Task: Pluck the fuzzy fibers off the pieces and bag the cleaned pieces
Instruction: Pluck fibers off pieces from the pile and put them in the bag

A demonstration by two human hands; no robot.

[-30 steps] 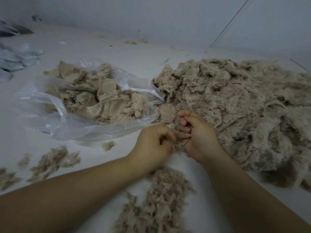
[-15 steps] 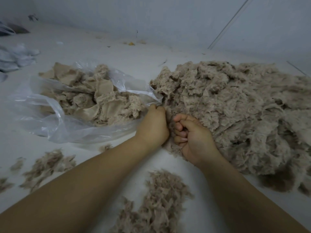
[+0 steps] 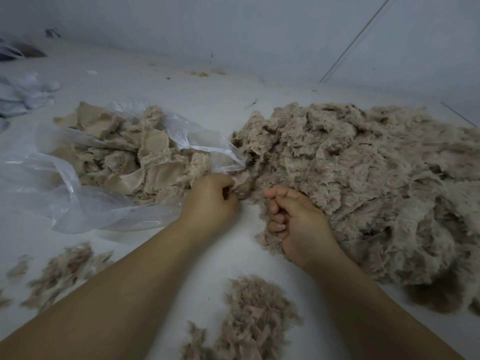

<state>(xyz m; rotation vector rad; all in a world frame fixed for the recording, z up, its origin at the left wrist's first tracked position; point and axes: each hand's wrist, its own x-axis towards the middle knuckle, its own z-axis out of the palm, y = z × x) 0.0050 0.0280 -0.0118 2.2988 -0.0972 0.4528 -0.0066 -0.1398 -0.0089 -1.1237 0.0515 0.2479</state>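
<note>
A large pile of fuzzy beige pieces (image 3: 363,178) covers the right side of the white surface. To its left lies a clear plastic bag (image 3: 65,203), mouth toward the pile, holding smoother beige cleaned pieces (image 3: 155,172). My left hand (image 3: 213,201) is curled at the pile's near-left edge, just below the bag's mouth, and its fingers pinch a fuzzy piece (image 3: 242,184) there. My right hand (image 3: 298,222) rests against the pile's front edge with its fingers curled in; nothing shows inside them.
A heap of plucked fibers (image 3: 254,313) lies between my forearms. More loose tufts (image 3: 65,271) are scattered at the near left. Crumpled pale plastic (image 3: 23,94) sits at the far left, and a wall (image 3: 259,35) closes the back.
My left hand left my right hand, reached up to the bag's mouth, then drew back slightly to the pile's edge. My right hand stayed put with its fingers curled.
</note>
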